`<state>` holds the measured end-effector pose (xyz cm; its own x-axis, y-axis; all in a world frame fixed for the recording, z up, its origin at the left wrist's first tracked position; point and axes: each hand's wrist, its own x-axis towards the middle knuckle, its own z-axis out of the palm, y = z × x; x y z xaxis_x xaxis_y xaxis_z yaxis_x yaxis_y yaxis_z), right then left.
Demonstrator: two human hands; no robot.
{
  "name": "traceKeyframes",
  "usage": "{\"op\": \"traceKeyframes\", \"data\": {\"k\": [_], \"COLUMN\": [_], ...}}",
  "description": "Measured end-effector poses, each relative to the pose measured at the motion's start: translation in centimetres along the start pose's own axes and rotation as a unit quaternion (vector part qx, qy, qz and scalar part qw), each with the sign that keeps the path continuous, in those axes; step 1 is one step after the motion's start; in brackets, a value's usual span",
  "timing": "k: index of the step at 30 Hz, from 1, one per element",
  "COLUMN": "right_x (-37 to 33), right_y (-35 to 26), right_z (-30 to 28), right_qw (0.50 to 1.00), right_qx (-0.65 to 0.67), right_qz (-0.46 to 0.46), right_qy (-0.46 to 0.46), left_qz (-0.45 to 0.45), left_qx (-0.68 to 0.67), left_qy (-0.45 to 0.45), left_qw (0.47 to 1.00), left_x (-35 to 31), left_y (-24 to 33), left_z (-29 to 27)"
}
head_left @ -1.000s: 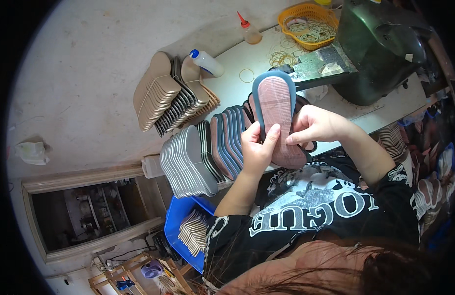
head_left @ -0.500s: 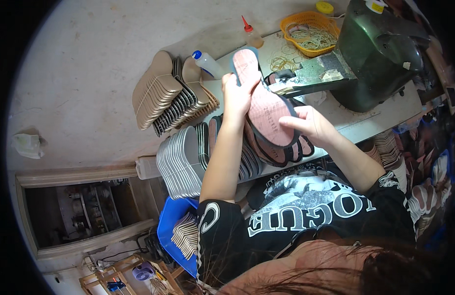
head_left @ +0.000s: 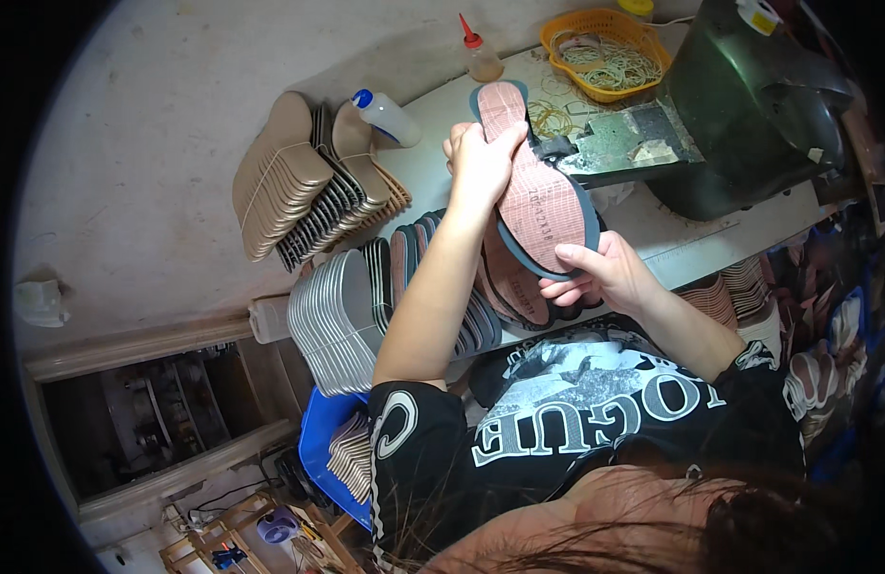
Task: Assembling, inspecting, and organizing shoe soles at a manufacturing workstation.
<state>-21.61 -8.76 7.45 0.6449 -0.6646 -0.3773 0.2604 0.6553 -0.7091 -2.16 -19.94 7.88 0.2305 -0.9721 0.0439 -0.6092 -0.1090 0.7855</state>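
Both my hands hold a shoe insole (head_left: pixel 546 196) with a pinkish, grid-lined face and a dark blue-grey rim. My left hand (head_left: pixel 484 163) is closed round its narrow middle, thumb on the pink face. At the wide end, my right hand (head_left: pixel 605 271) pinches the edge between thumb and fingers. The insole's long edge lies against or very close to the black tip of the dark green machine's arm (head_left: pixel 634 139); contact is hard to tell. Beneath my hands, more pink insoles (head_left: pixel 519 294) are stacked on the table, partly hidden by the held one.
Tied stacks of beige insoles (head_left: pixel 280 182) and silver-grey insoles (head_left: pixel 332 311) stand left. Behind are a white bottle (head_left: pixel 390 120) with a blue cap, a red-tipped glue bottle (head_left: pixel 481 59) and a yellow basket (head_left: pixel 610 94) of cords. A blue bin (head_left: pixel 318 435) sits lower left.
The insole has shifted slightly right, and its pink face shows more squarely. My right hand has moved down along the wide end, its fingers now curled under the edge. The whole view has shifted slightly.
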Motion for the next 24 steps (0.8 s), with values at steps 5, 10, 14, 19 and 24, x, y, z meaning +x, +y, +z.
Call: {"op": "traceKeyframes", "data": {"k": [5, 10, 14, 19, 24], "right_x": [1.3, 3.0, 3.8, 4.2, 4.3], "right_y": [0.3, -1.2, -2.0, -2.7, -2.6], "right_z": [1.8, 2.2, 2.3, 2.5, 2.3], "right_qw": [0.996, 0.992, 0.992, 0.990, 0.990], "right_qx": [0.053, 0.076, 0.083, 0.093, 0.072], "right_qz": [-0.076, -0.091, -0.095, -0.090, -0.115], "right_qy": [0.020, 0.038, 0.031, 0.049, 0.041], "left_qz": [-0.056, 0.154, 0.267, 0.167, 0.109], "left_qx": [-0.067, 0.043, 0.070, 0.116, 0.158], "left_qy": [-0.052, -0.003, -0.400, -0.459, -0.449], "left_qw": [0.995, 0.987, 0.874, 0.865, 0.872], "left_x": [2.9, 3.0, 5.7, 6.6, 6.2], "left_y": [-3.0, 0.2, -0.2, 2.9, 2.3], "left_z": [-0.3, -1.8, -4.8, -6.0, -6.8]}}
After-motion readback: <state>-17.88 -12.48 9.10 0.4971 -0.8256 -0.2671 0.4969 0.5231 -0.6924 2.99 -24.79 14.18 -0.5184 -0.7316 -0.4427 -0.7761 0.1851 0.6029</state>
